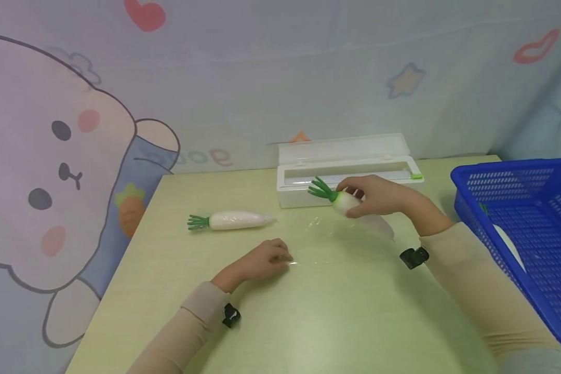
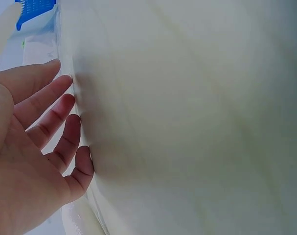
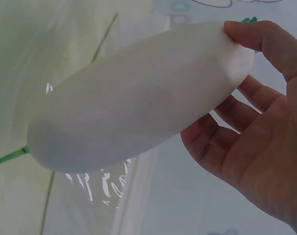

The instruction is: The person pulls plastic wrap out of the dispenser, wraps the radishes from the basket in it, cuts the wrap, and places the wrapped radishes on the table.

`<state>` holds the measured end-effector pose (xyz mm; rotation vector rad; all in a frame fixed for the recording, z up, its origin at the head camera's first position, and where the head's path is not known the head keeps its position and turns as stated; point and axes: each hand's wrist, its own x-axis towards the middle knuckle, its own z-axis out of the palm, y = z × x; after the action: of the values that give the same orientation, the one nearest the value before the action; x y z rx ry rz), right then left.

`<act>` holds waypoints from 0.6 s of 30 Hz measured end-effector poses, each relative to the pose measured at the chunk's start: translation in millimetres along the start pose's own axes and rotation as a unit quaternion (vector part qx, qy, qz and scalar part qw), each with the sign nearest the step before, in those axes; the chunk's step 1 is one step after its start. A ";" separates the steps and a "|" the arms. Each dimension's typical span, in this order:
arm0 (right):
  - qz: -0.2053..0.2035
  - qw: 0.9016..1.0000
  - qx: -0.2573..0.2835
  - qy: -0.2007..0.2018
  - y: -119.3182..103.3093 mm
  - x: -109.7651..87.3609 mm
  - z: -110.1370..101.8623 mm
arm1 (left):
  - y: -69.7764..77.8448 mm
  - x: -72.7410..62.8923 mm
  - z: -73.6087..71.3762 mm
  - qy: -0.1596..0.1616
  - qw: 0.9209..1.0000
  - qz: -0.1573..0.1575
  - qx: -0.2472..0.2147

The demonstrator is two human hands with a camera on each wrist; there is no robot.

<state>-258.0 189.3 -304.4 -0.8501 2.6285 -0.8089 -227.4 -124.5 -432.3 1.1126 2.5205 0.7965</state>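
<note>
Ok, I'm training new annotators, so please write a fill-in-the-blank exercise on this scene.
The held radish in the right hand has leaves coloured ____.
In the head view, the tabletop radish lies to the ____ of the white box.
The basket is coloured ____.

Missing words: green; left; blue.

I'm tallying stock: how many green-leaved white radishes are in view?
3: one white radish in the right hand, another on the pale green table, a third partly visible in the blue plastic basket, whose wall may hide more.
</note>
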 end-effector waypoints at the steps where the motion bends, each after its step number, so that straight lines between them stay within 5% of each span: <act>1: 0.002 1.000 -0.003 -0.007 1.2 2.8 4.6 | -0.2 0.1 0.0 0.000 1.000 -0.001 0.002; 18: 0.003 0.992 -0.089 -0.090 21.3 33.6 54.3 | -1.5 2.1 2.5 0.018 1.000 -0.023 0.000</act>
<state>-272.7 160.2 -363.2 -0.9146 2.5681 -0.4766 -228.5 -122.8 -435.3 1.0446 2.5656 0.8097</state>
